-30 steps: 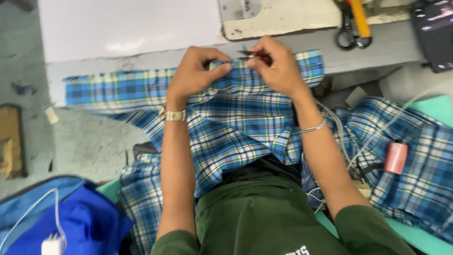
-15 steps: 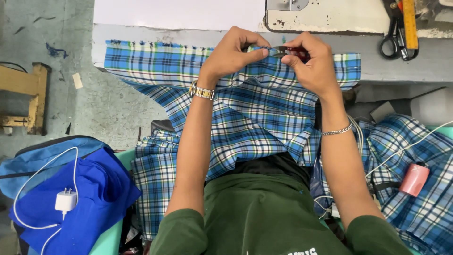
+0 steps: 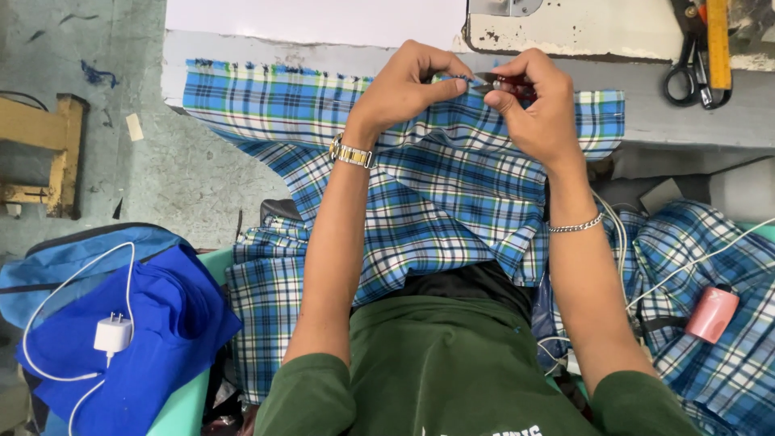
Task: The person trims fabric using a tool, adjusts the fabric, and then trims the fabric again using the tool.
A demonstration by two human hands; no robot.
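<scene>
Left hand [image 3: 404, 89] was closed in a pinch, thumb and forefinger gripping a raised edge of the blue plaid fabric [image 3: 436, 202], which lay draped from the grey table [image 3: 694, 121] down over the person's lap. Right hand [image 3: 537, 105] was curled shut around small red-handled thread snips [image 3: 504, 82], their tip touching the pinched fabric edge. Black scissors [image 3: 686, 69] lay on the table to the right, well apart; a white charger [image 3: 111, 333] rested on blue cloth [image 3: 161, 323] at lower left.
</scene>
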